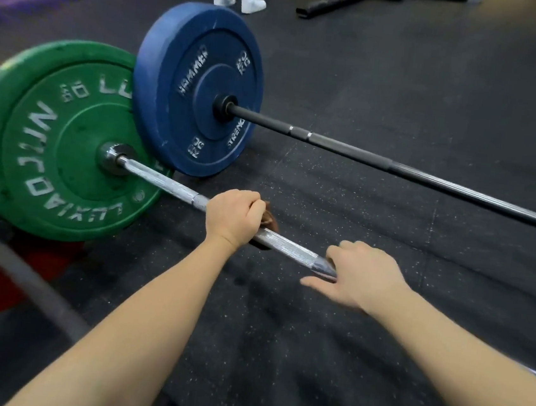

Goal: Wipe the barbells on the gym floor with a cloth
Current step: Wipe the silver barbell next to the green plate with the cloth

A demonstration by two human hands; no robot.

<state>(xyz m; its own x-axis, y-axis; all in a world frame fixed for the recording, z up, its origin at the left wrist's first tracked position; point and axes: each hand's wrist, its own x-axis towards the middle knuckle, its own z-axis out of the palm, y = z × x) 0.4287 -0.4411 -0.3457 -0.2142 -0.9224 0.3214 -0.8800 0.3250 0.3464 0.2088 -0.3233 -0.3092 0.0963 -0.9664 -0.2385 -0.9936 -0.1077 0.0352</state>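
Green plate stands at the left end of the silver barbell on the gym floor, where the left hand grips a brown cloth wrapped round the shaft, while further right the right hand lies over the bar, thumb spread, its finger curl hidden.

Left grip clamps brown cloth around silver barbell; right grip rests on shaft, farther right.

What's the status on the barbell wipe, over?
Left hand grips brown cloth round silver bar. Right hand on bar, grip unclear. Green plate at bar's end.
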